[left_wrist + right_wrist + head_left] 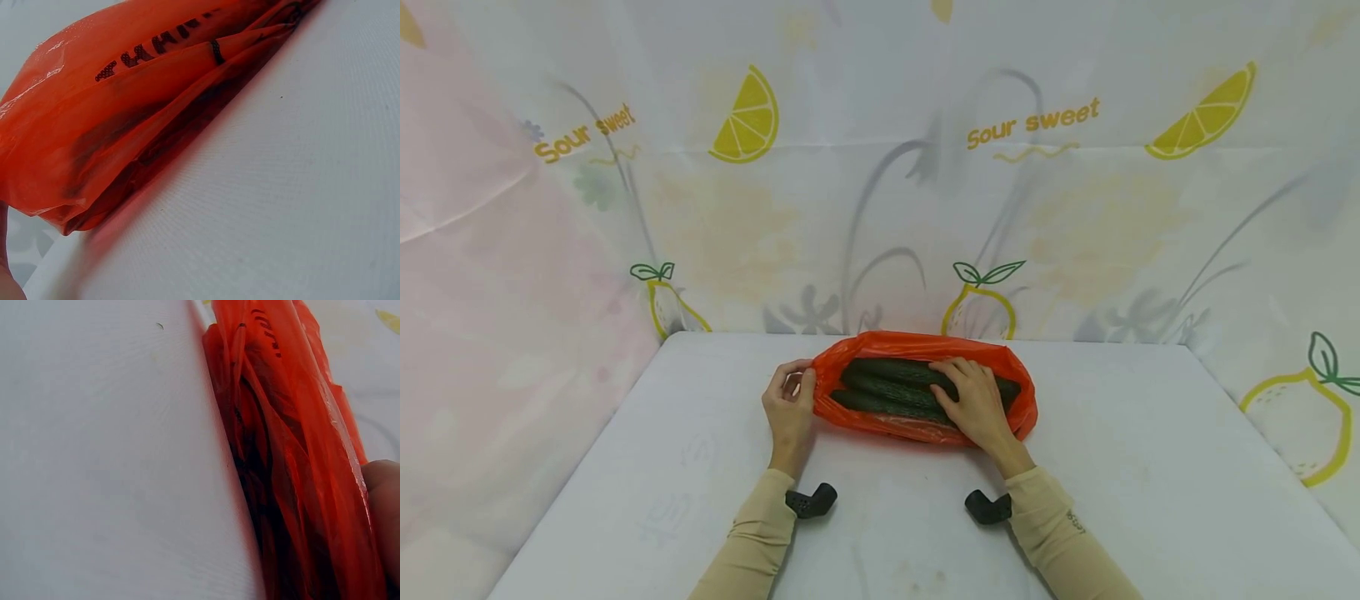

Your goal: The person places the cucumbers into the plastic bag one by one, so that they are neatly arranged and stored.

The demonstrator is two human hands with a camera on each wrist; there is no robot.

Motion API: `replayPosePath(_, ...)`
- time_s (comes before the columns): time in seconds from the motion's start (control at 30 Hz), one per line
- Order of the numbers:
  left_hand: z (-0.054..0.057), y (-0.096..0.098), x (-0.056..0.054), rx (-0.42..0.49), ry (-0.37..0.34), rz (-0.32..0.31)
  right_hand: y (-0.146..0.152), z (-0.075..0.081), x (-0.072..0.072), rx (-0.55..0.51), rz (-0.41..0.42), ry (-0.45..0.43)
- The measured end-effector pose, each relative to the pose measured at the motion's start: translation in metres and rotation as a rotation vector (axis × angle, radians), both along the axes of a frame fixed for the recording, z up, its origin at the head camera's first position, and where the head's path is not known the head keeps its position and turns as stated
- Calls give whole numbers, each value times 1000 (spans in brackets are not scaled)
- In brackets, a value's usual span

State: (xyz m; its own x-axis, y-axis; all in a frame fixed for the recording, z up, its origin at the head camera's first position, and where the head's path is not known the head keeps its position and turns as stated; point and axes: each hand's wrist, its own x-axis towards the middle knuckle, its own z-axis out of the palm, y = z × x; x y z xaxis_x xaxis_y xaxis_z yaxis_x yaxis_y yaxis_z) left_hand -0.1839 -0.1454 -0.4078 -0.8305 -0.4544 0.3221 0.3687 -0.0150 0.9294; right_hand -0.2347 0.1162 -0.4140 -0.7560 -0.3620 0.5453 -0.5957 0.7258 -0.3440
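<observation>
A red plastic bag (917,432) lies on the table with its mouth spread open. Inside are three dark green cucumbers (880,387), side by side and lengthwise. My left hand (792,408) pinches the bag's left end between thumb and fingers. Reaching over the near rim, my right hand (976,402) grips a cucumber, its thumb and fingers curled about it, and covers part of the others. In the left wrist view the bag's side (125,119) shows black printed letters. A piece of my right hand (384,509) shows beside the bag in the right wrist view.
The white table (1112,467) spreads around the bag. A cloth backdrop (850,208) printed with lemons stands right behind the table's far edge. Black wrist cameras (811,502) sit on the inner sides of both sleeves (752,525).
</observation>
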Motion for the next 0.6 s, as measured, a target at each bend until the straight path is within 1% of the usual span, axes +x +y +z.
replayPosePath(0.13, 0, -1, 0, -4, -12, -2, 1, -2, 0, -1, -11, -12)
replayPosePath(0.23, 0, -1, 0, -1, -3, -4, 3, -3, 0, -8, -11, -34)
replayPosePath(0.4, 1, 0, -1, 6, 20, -15, 5, -1, 3, -12, 12, -78)
replayPosePath(0.6, 1, 0, 0, 12, 21, -26, 10, 2, 7, 20, 49, -123)
